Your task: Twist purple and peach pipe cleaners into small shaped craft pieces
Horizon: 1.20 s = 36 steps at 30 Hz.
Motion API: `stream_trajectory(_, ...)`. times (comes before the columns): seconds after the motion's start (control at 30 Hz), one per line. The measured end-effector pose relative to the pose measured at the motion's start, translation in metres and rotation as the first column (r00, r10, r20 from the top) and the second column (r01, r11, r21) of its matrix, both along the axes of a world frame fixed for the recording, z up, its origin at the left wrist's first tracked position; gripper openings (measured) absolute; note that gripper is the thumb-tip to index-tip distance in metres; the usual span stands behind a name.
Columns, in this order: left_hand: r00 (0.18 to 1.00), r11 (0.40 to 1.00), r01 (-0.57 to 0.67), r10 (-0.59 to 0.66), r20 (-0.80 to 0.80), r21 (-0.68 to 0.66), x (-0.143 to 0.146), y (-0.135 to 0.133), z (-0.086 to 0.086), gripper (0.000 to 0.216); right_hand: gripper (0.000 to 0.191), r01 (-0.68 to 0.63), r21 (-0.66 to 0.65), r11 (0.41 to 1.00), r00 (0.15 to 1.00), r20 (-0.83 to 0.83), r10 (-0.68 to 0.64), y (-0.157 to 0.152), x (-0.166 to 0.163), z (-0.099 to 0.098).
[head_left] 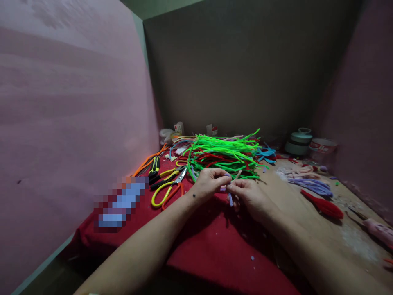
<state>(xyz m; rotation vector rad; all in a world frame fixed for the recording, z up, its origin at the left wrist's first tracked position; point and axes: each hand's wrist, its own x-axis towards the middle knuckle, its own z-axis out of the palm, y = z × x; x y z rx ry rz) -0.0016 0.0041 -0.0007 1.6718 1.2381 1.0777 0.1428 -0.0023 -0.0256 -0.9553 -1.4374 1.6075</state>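
Purple pipe cleaner [230,197] is pinched by left hand [210,182] and right hand [250,196], fingertips meeting, forearms converging.

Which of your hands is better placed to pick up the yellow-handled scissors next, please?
Left, probably. The left hand sits just beside the yellow-handled scissors on the red cloth, while the right hand lies farther off, beyond the purple pipe cleaner both pinch.

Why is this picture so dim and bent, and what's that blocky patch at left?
Head view: dim room, with only the green pile bright; the wide lens bows the walls; a patch beside the scissors is pixelated; the held purple stem looks sharp.
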Motion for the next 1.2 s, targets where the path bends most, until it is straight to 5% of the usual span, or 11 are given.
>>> stream_trajectory(0.27, 0.998, 0.998, -0.04, 0.043, 0.053, -0.056, 0.0, -0.001, 0.004, 0.021, 0.028, -0.028, -0.116, 0.993, 0.999, -0.027, 0.025, -0.001, 0.002, 0.001)
stream_trajectory(0.53, 0.993, 0.997, 0.013, -0.004, 0.121, -0.073, 0.0, -0.001, 0.005, 0.026, 0.026, 0.008, -0.088, 0.996, 1.0, -0.021, -0.009, 0.0, 0.002, -0.001)
stream_trajectory(0.97, 0.991, 0.993, -0.048, 0.06, -0.122, 0.103, 0.001, 0.001, -0.005, 0.014, 0.026, 0.026, -0.009, 1.0, 0.999, 0.034, -0.026, -0.002, 0.0, 0.006)
stream_trajectory(1.2, 0.998, 0.979, 0.029, -0.016, 0.067, -0.203, -0.002, 0.002, 0.001, 0.038, 0.022, 0.168, -0.098, 0.981, 0.983, -0.053, -0.174, 0.0, 0.001, 0.002)
